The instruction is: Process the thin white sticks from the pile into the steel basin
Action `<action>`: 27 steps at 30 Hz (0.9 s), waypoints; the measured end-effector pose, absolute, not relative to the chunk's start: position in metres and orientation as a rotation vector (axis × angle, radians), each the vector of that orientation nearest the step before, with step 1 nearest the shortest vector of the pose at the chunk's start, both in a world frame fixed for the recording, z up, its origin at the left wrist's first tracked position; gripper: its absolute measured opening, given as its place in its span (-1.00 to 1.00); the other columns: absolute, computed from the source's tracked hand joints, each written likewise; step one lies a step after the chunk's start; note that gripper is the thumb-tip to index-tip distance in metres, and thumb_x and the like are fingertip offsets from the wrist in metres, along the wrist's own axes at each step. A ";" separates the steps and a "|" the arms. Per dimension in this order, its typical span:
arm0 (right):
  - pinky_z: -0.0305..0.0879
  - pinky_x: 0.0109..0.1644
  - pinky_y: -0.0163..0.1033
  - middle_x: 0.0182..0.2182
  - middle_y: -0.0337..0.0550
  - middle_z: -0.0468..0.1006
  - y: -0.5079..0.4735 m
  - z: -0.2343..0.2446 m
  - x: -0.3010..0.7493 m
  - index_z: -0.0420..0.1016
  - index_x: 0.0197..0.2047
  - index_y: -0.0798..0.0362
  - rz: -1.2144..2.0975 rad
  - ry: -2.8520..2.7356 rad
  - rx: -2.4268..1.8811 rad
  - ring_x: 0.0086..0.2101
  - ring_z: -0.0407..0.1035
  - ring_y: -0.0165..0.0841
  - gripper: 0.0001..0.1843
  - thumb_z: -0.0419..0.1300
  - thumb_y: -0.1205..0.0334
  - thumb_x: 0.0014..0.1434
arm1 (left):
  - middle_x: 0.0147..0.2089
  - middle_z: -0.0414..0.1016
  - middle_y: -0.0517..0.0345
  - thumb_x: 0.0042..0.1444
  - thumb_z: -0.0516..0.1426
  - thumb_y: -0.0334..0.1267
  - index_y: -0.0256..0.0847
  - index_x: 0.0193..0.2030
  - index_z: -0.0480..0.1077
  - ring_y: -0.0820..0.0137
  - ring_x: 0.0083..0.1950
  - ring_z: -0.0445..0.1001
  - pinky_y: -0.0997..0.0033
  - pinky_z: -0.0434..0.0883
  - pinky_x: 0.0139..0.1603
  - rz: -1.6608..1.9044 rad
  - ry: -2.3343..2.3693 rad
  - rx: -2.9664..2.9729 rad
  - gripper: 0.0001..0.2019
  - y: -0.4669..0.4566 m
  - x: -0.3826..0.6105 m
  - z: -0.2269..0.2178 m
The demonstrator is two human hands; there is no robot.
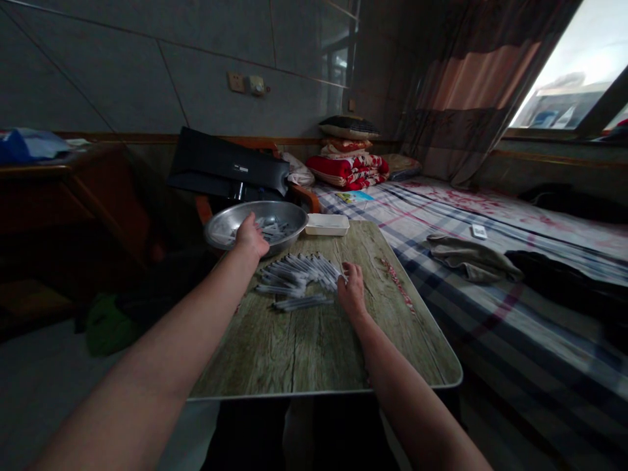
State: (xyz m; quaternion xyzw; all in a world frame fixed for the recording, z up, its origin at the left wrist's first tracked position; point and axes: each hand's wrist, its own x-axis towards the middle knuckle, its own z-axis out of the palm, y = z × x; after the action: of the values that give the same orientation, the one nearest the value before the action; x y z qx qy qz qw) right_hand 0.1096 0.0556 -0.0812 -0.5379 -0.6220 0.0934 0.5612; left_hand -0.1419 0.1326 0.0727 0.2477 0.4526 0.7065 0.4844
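Table (314, 353): wood-grain top with a pale rim and rounded corners; bears all the small things below.
Small bundle (301, 303): a few thin grey-white sticks side by side, just nearer than the main heap and a little left of the right hand.
Right hand (352, 291): palm down on the tabletop, forearm in from lower right; fingers bent forward onto the right edge of the heap, touching stick ends; cannot tell whether pinched on a stick or merely resting.
Heap of sticks (299, 269): many slim, pale grey-white sticks of like length, fanned in a loose row at mid-table, between the two hands; too small to tell what kind.
Left hand (251, 239): arm stretched long from lower left, back of hand up, over the near rim of the bowl; fingers curled down inside, tips hidden, so cannot tell whether closed on anything.
Metal bowl (289, 210): wide, shallow, shiny; at the table's far left corner.
Loose sticks (273, 229): same pale kind, inside the bowl, just beyond the left hand.
White tray (327, 224): shallow, rectangular, just right of the bowl.
Bed (490, 216): striped cover, right of the table.
Folded bedding (346, 169): red and white, stacked at the far end.
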 end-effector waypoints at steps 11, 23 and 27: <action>0.30 -0.08 -0.16 -0.33 -0.07 0.48 0.045 -0.062 0.109 0.48 -0.34 0.06 0.295 -1.697 -1.281 -0.25 0.37 -0.22 -0.78 0.06 0.45 -0.03 | -0.30 0.57 0.11 0.04 0.17 -0.31 -0.18 -0.28 0.51 0.31 -0.26 0.51 0.31 0.43 -0.16 1.296 1.289 1.661 -0.89 0.018 -0.088 -0.004; 0.21 0.01 -0.13 -0.24 -0.01 0.57 0.029 -0.052 0.095 0.61 -0.22 0.08 0.279 -2.491 -1.211 -0.17 0.37 -0.18 -0.84 0.23 0.30 0.12 | -0.20 0.59 0.01 0.21 -0.03 -0.32 -0.17 -0.19 0.46 0.23 -0.11 0.56 0.23 0.45 0.00 1.770 1.706 1.749 -0.77 0.016 -0.112 -0.050; 0.19 0.04 -0.13 -0.17 0.01 0.56 0.029 -0.053 0.095 0.60 -0.13 0.08 0.277 -2.562 -1.251 -0.11 0.36 -0.17 -0.80 0.21 0.31 0.17 | -0.21 0.60 0.02 0.18 -0.03 -0.31 -0.17 -0.19 0.45 0.24 -0.13 0.57 0.23 0.45 -0.02 1.793 1.738 1.632 -0.77 0.021 -0.120 -0.054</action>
State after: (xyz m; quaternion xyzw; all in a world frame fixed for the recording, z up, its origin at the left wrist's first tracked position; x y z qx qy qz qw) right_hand 0.0951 0.0286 -0.0528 -0.4325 -0.8858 0.0958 0.1380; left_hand -0.1195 0.0207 -0.0543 0.5455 0.5807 0.5992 0.0790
